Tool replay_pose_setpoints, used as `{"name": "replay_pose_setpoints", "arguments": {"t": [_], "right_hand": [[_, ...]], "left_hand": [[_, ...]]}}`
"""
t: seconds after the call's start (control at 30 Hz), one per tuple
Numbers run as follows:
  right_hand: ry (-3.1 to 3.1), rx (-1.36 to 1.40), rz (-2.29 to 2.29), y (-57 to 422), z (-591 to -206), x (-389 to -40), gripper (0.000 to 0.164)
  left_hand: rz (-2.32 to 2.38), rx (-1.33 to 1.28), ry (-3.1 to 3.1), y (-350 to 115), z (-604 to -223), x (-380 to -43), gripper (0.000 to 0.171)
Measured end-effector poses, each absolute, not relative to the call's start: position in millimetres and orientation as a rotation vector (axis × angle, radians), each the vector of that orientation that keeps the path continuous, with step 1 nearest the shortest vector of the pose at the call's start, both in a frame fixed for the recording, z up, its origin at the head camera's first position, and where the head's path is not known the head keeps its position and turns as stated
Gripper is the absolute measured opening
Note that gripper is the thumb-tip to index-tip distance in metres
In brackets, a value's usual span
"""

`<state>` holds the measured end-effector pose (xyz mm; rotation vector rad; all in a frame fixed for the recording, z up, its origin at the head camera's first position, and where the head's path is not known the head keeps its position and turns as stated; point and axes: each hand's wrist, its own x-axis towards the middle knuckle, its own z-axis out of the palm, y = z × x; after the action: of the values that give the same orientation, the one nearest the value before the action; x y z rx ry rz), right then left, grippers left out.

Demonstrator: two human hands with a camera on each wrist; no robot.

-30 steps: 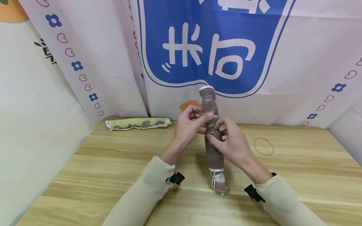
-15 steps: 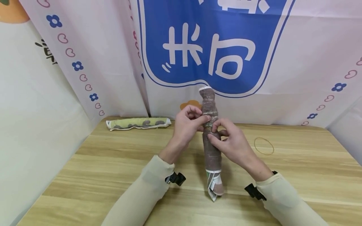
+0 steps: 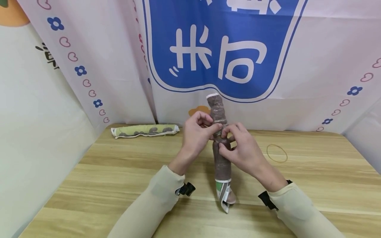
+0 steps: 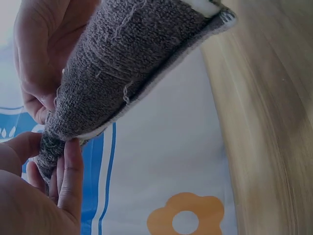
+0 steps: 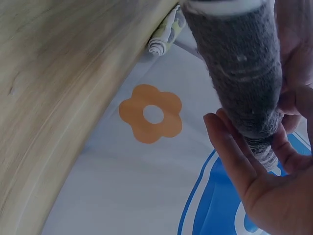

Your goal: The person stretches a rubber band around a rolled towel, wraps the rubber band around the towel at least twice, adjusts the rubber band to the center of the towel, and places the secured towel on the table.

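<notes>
A rolled grey-brown towel (image 3: 222, 162) stands tilted between both hands, its lower end loose with white and green striped folds. Narrowed at the waist, the roll has a thin yellowish line across it near the fingertips. My left hand (image 3: 194, 134) pinches the roll from the left, thumb in front. From the right, my right hand (image 3: 247, 150) pinches it slightly lower with thumb and index finger. In the left wrist view the towel (image 4: 122, 63) shows a long seam edge; the right wrist view has it (image 5: 239, 63) tapering toward the fingers.
A second rolled towel (image 3: 146, 130), yellow-green with grey patches, lies at the back left of the wooden table (image 3: 89, 185). A loose rubber band (image 3: 277, 153) lies right of my right hand. Behind the table hangs a printed cloth (image 3: 178, 102).
The towel has turned a little in my hands, bringing green and white stripes into view at its lower end. Its top has shifted slightly left. Both hands keep their pinch.
</notes>
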<state>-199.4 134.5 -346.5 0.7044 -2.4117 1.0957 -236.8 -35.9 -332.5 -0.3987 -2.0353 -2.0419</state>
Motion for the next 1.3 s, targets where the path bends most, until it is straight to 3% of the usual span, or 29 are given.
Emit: {"name": "replay_pose_setpoints", "arguments": {"t": [1.0,1.3], "right_hand": [[-2.416,0.709,1.123,130.6,-352.7,-197.4,0.032],[-2.469,0.513,1.393,128.3,-349.0,-197.7,0.051]], "left_hand": [[-1.971,-0.308,-2.07,-37.0,-332.6,-239.9,0.023],[-2.108,-0.271,-1.902,-39.2,-331.8,-242.7,0.02]]}}
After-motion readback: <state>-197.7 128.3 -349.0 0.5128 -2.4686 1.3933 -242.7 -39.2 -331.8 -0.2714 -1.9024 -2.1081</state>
